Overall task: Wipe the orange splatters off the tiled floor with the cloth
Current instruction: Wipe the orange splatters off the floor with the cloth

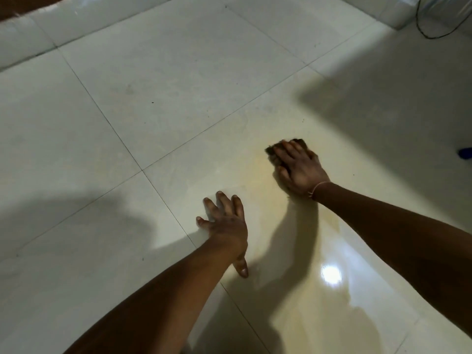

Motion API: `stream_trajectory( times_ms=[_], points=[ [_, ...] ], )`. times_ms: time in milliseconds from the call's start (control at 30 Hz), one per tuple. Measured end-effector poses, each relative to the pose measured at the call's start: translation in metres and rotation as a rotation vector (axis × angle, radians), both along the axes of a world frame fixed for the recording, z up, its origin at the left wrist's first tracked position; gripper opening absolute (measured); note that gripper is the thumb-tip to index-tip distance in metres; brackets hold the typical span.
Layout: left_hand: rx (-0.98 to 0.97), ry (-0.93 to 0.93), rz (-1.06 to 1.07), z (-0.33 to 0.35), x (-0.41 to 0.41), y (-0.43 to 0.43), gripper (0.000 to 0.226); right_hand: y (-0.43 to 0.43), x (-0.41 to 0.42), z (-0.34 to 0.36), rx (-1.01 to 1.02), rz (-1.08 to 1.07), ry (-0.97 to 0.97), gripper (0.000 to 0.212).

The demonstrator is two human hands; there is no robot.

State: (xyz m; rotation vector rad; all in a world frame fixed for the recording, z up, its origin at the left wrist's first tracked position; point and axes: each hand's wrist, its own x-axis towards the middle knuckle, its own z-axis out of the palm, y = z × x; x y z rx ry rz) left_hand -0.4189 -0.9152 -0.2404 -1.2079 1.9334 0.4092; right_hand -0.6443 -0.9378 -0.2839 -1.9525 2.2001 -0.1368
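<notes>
My right hand (300, 169) presses a small dark cloth (271, 150) flat on the pale tiled floor (158, 80), fingers spread over it; only the cloth's far edges show past the fingertips. A faint orange-yellow smear (263, 175) tints the wet tile to the left of and below that hand. My left hand (224, 221) lies flat on the floor with fingers spread, nearer to me and left of the cloth, holding nothing.
A raised tiled step or skirting (38, 29) runs along the far left. A black cable (434, 24) loops at the top right beside a white wall base. A blue object (465, 152) peeks in at the right edge. The near tile is wet and glossy.
</notes>
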Motion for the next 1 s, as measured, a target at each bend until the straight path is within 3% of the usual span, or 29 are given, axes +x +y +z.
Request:
stream_trajectory(
  times_ms=[100, 233, 367, 433, 500, 567, 700, 867, 1000],
  points=[
    [-0.004, 0.003, -0.009, 0.004, 0.0, 0.0, 0.166, 0.015, -0.011, 0.004, -0.024, -0.35, -0.055, 0.065],
    [-0.019, 0.023, -0.045, 0.009, 0.005, 0.0, 0.164, 0.084, 0.001, -0.003, 0.012, -0.043, 0.0, 0.066],
    [-0.153, 0.082, -0.241, 0.02, 0.01, 0.013, 0.159, 0.135, -0.019, 0.003, 0.02, -0.504, -0.064, 0.065],
    [-0.181, 0.147, -0.477, 0.023, 0.001, 0.021, 0.154, 0.168, -0.01, 0.002, 0.022, -0.377, -0.009, 0.064],
    [-0.084, 0.169, -0.609, 0.025, -0.012, 0.029, 0.152, 0.214, -0.006, 0.001, 0.028, -0.222, -0.007, 0.065],
    [-0.007, 0.145, -0.623, 0.024, -0.023, 0.037, 0.149, 0.244, -0.015, 0.004, 0.052, -0.32, -0.012, 0.065],
    [0.033, 0.119, -0.62, 0.029, -0.037, 0.034, 0.139, 0.21, -0.021, 0.001, 0.059, -0.628, -0.039, 0.062],
    [0.012, 0.25, -0.592, 0.044, -0.068, -0.01, 0.12, 0.214, -0.034, 0.007, 0.076, -0.426, -0.041, 0.066],
    [-0.073, 0.308, -0.626, 0.035, -0.095, -0.058, 0.106, 0.187, -0.053, 0.007, 0.064, -0.533, -0.047, 0.067]
  ],
)
